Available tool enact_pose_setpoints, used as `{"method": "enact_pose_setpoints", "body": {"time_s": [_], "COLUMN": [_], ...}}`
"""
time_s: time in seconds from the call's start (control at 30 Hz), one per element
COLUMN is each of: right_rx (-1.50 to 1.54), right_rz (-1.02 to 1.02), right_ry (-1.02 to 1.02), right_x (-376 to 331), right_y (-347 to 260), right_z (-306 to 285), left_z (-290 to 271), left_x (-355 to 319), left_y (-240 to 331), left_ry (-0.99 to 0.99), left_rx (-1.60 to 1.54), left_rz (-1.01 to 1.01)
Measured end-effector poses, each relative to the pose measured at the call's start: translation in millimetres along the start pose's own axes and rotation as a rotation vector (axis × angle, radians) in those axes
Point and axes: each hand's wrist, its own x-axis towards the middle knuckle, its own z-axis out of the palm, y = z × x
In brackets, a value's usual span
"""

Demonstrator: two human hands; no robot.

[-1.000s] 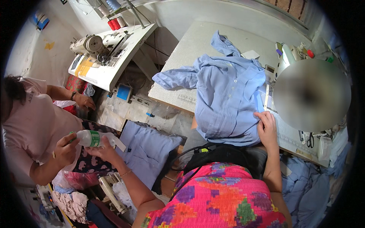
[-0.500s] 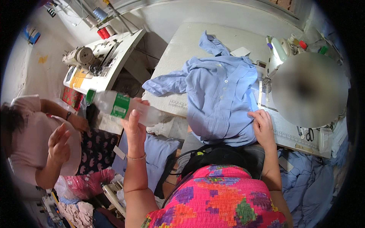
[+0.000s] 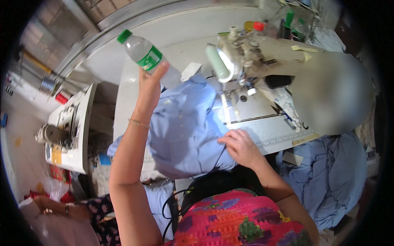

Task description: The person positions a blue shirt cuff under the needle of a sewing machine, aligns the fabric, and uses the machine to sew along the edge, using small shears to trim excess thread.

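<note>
My left hand (image 3: 152,82) is raised above the table's back part, wrapped round a clear plastic bottle (image 3: 141,51) with a green cap and green label. The bottle leans with its cap toward the upper left, and its lower end is partly behind my fingers. A light blue buttoned shirt (image 3: 184,131) lies spread on the sewing table, partly covered by my left forearm. At the shirt's right edge, my right hand (image 3: 242,147) has its fingers curled together with the tips on the cloth.
A sewing machine (image 3: 225,61) stands right of the shirt. Scissors (image 3: 283,115) and a dark pouch-like thing (image 3: 279,81) lie beyond it. Blue garments (image 3: 320,180) hang in a heap at lower right. Another machine (image 3: 57,135) and a co-worker (image 3: 61,225) are at left. A blurred round shape hides the right.
The view has swung to the right. My left hand has carried the bottle from the table's left side to above its back part. My right hand stays at the shirt's edge.
</note>
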Motion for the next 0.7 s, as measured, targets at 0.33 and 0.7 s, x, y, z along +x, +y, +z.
{"method": "enact_pose_setpoints", "body": {"time_s": [0.33,0.7], "right_rx": [0.06,0.09], "right_rz": [-0.037,-0.035], "right_ry": [-0.05,-0.043], "right_x": [1,0], "right_y": [9,12], "right_z": [-3,-7], "left_z": [92,127], "left_x": [131,127], "left_y": [-161,-143], "left_ry": [-0.104,0.096], "left_rx": [0.075,0.854], "left_rz": [0.05,0.415]}}
